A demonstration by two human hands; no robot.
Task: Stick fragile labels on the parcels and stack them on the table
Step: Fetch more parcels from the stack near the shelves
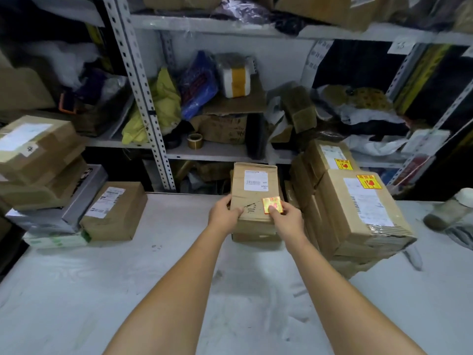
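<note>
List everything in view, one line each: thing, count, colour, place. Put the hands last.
centre parcel: one, brown, atop a low stack mid-table
fragile label: one, yellow and red, at that parcel's near right corner
labelled parcels: two visibly carrying yellow labels, brown, stacked at right
left parcels: several, brown, no fragile labels visible, table's left side
grey box: one, under the left stack
table: one, white
shelving: grey metal, behind the table, packed with bags and boxes
tape roll: one, brown, lower shelf
left hand: grips the centre parcel's left edge
right hand: pinches the fragile label
</note>
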